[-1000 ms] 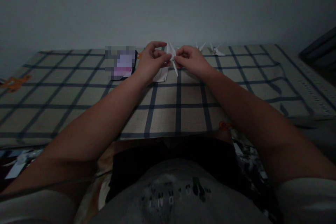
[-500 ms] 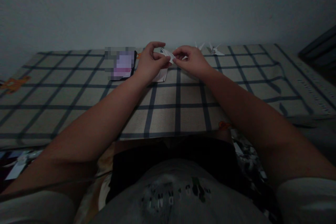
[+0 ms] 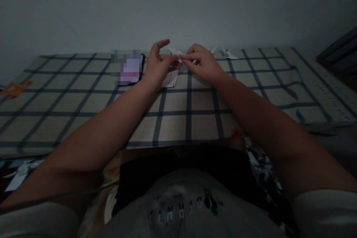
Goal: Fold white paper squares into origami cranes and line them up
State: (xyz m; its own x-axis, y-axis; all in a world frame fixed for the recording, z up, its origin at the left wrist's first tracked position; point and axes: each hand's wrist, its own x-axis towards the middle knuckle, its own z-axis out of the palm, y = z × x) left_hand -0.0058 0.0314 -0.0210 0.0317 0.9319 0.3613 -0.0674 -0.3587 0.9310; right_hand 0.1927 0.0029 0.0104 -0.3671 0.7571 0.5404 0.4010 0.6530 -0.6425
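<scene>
A small piece of folded white paper point(image 3: 175, 51) is held up over the far part of the table, between both hands. My left hand point(image 3: 161, 61) pinches it from the left with thumb and fingers, its index finger raised. From the right, the fingertips of my right hand point(image 3: 201, 61) close on the paper's edge; the fingers partly cover it. Below my left hand lies a flat stack of white paper point(image 3: 170, 80), partly hidden by that hand. Behind and to the right of my right hand sit two folded paper cranes, one crane point(image 3: 230, 53) in full sight, the other partly covered.
A phone point(image 3: 131, 68) with a lit, blurred screen lies left of my left hand. The checked tablecloth point(image 3: 189, 119) covers the table up to a plain wall point(image 3: 178, 7). Dark furniture point(image 3: 338, 52) stands at the far right.
The folded paper has tilted and turned between my fingers. My left index finger has lifted higher, and my right fingertips have shifted slightly left onto the paper.
</scene>
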